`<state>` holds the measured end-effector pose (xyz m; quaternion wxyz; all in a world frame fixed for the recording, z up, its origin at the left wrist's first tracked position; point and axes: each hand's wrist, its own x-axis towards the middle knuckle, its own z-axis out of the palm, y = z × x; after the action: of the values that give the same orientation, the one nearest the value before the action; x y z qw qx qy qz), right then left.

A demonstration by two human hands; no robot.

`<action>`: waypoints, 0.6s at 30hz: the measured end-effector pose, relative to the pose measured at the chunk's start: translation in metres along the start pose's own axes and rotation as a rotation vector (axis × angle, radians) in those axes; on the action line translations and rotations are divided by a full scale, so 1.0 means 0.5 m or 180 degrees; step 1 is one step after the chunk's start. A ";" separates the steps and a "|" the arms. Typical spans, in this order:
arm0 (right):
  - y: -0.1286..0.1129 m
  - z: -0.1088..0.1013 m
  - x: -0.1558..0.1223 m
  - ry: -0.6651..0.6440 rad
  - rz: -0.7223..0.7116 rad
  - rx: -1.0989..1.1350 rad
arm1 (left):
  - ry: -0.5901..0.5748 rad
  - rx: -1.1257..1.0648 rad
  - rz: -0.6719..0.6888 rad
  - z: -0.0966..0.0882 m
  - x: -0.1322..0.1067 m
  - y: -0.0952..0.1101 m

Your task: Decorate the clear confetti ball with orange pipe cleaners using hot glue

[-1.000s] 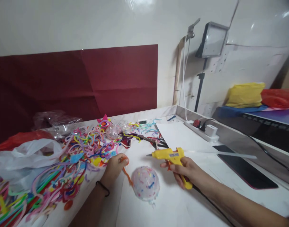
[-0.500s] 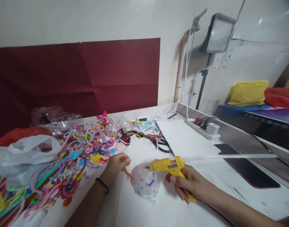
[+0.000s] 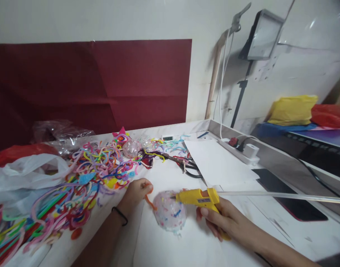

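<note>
A translucent dome speckled with coloured bits [image 3: 170, 215] sits on white paper [image 3: 153, 252] in front of me. My left hand [image 3: 138, 193], just left of it, pinches an orange pipe cleaner [image 3: 150, 202] whose lower end reaches the dome's left side. Gripped in my right hand [image 3: 224, 218] is a yellow hot glue gun [image 3: 199, 197], its nozzle pointing left at the upper part of the dome. Whether the nozzle touches the surface I cannot tell. A long clear glue stick [image 3: 284, 196] juts from the gun's back.
Many coloured pipe cleaners [image 3: 103, 163] pile up at left, beside a white plastic bag [image 3: 33, 172]. Scissors [image 3: 193, 168] and a speckled ball [image 3: 131, 148] lie beyond the dome. On the right are a dark phone [image 3: 292, 196] and a power strip [image 3: 241, 154].
The glue gun's nozzle stays over the dome while its rear and the glue stick sit slightly lower. The left hand keeps its pinch on the orange pipe cleaner. The camera view has shifted slightly.
</note>
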<state>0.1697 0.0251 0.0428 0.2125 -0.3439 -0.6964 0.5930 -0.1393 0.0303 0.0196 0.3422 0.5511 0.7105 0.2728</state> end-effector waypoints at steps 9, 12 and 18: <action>0.003 0.005 0.005 0.0122 -0.0001 -0.0119 | 0.0015 0.0045 0.0106 0.000 0.006 -0.008; 0.004 0.004 0.003 0.0151 -0.0048 -0.0171 | 0.0041 0.0087 0.0154 0.000 0.006 -0.009; 0.006 0.004 0.006 0.0181 -0.0050 -0.0038 | 0.0134 0.0219 0.0311 0.000 0.004 -0.009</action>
<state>0.1671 0.0262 0.0392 0.2348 -0.3564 -0.6962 0.5771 -0.1424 0.0310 0.0158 0.2942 0.5907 0.6987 0.2762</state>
